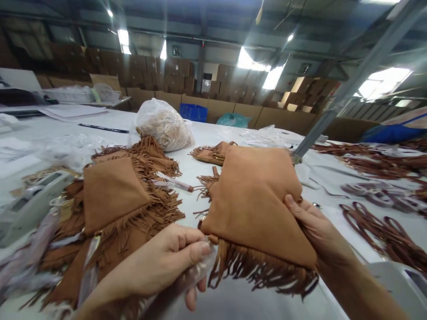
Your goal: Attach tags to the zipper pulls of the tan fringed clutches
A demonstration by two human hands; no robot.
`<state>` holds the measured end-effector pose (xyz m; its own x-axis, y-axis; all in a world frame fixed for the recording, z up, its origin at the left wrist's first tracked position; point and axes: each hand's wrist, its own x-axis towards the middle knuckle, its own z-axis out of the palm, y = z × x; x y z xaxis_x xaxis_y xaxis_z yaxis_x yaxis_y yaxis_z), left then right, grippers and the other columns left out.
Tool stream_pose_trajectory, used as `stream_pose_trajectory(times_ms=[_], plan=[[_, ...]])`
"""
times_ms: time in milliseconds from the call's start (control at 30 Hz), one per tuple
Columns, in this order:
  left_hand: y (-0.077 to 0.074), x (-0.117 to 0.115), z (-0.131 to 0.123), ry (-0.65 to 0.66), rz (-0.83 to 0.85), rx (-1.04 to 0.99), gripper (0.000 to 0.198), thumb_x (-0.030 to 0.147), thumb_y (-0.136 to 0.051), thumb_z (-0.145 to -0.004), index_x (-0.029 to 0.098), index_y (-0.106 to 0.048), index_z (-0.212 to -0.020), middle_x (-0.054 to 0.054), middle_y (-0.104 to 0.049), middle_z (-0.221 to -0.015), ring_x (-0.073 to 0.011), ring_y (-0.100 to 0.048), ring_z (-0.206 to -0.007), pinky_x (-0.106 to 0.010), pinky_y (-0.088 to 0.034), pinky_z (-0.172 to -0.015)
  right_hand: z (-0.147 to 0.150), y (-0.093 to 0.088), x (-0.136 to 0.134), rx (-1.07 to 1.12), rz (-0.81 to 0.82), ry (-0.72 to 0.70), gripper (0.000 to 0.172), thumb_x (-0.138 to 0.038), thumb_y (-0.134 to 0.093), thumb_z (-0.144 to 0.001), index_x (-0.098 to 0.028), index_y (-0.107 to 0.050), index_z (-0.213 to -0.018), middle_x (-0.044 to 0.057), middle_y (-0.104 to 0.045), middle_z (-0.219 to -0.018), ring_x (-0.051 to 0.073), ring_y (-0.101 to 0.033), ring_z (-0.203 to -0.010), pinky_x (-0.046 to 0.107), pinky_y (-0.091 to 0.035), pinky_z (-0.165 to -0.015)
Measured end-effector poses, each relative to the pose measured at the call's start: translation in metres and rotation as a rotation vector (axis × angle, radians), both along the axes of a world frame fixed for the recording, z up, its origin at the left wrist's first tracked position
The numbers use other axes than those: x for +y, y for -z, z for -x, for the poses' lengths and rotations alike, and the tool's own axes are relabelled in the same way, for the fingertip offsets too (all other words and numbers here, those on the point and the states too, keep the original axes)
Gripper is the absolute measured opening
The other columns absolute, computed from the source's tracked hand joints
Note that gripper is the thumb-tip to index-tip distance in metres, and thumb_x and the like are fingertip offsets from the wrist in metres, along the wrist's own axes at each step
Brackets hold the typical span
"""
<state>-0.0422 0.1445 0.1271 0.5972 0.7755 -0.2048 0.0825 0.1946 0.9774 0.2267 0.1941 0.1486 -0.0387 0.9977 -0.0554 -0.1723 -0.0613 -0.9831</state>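
Held item: brown fringed bag (258, 200), right of centre, near side, raised over the white table (113, 118); smooth flat face toward camera, fringe hanging along the near edge.
Right hand (312, 222): at the bag's right edge; thumb pressed on the front face, other fingers mostly hidden behind it; clamped on the bag.
Left hand (180, 258): at the bag's near-left corner; thumb and index together, pinched on a plastic-wrapped strip (176, 289) that runs down toward the near edge; whether they also grip the bag's corner, cannot tell.
Bag pile (115, 191): left, several brown fringed bags overlapping, one flat panel on top, wrapped pieces among them.
Other bag (210, 154): beyond the held one, lying on the table, partly covered from view.
Clear sack (163, 126): far side of the pile, stuffed, contents unclear.
White device (35, 202): left, just beside the pile.
Straps (387, 231): right, brown, looped and bunched on the table.
Grey post (347, 84): right, slanting in view.
Far background: stacked cardboard boxes (140, 69), blue container (193, 112), teal plastic bag (233, 120).
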Motion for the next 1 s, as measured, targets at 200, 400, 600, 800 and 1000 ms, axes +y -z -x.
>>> stream_pose_trajectory(times_ms=[200, 400, 600, 800, 1000], plan=[[0.073, -0.080, -0.009, -0.194, 0.427, -0.204, 0.041, 0.050, -0.063, -0.078, 0.009, -0.063, -0.071, -0.008, -0.068, -0.064, -0.0119, -0.062, -0.048, -0.017, -0.044, -0.045, 0.006, 0.085, -0.066, 0.062, 0.267, -0.155, 0.034, -0.044, -0.066, -0.076, -0.019, -0.065, -0.099, 0.007, -0.075, -0.083, 0.022, -0.071, -0.074, 0.032, -0.056, -0.066], [0.156, -0.128, -0.031, -0.504, 0.493, -0.113, 0.047, 0.056, -0.073, -0.062, 0.012, -0.058, -0.068, -0.004, -0.064, -0.054, -0.0127, -0.059, -0.046, -0.020, -0.045, -0.045, -0.016, 0.153, -0.096, -0.896, -0.011, 0.035, 0.032, -0.041, -0.056, -0.078, -0.014, -0.067, -0.090, 0.014, -0.071, -0.090, 0.030, -0.065, -0.087, 0.047, -0.051, -0.081], [0.165, -0.137, -0.047, -0.598, 0.420, -0.120, 0.045, 0.055, -0.071, -0.062, 0.015, -0.055, -0.074, -0.002, -0.065, -0.057, -0.0138, -0.060, -0.049, -0.022, -0.046, -0.047, 0.014, 0.144, -0.168, -1.062, -0.712, 0.232, 0.027, -0.027, -0.054, -0.086, -0.018, -0.061, -0.110, 0.012, -0.067, -0.109, 0.024, -0.060, -0.103, 0.040, -0.049, -0.091], [0.166, -0.144, -0.051, -0.583, 0.253, -0.007, 0.042, 0.055, -0.066, -0.068, 0.015, -0.054, -0.068, 0.004, -0.056, -0.045, -0.0112, -0.052, -0.037, -0.020, -0.036, -0.039, 0.061, 0.181, -0.196, -0.981, -0.935, -0.313, 0.042, -0.013, -0.047, -0.087, -0.020, -0.053, -0.127, 0.010, -0.064, -0.122, 0.023, -0.060, -0.106, 0.040, -0.053, -0.087], [0.152, -0.174, -0.043, -0.540, 0.349, 0.022, 0.045, 0.059, -0.063, -0.071, 0.015, -0.055, -0.073, -0.003, -0.065, -0.053, -0.0117, -0.055, -0.039, -0.018, -0.033, -0.038, 0.034, 0.210, -0.196, -0.916, -1.001, -0.309, 0.039, -0.007, -0.036, -0.088, -0.018, -0.060, -0.117, 0.011, -0.071, -0.098, 0.019, -0.066, -0.083, 0.031, -0.055, -0.070]])
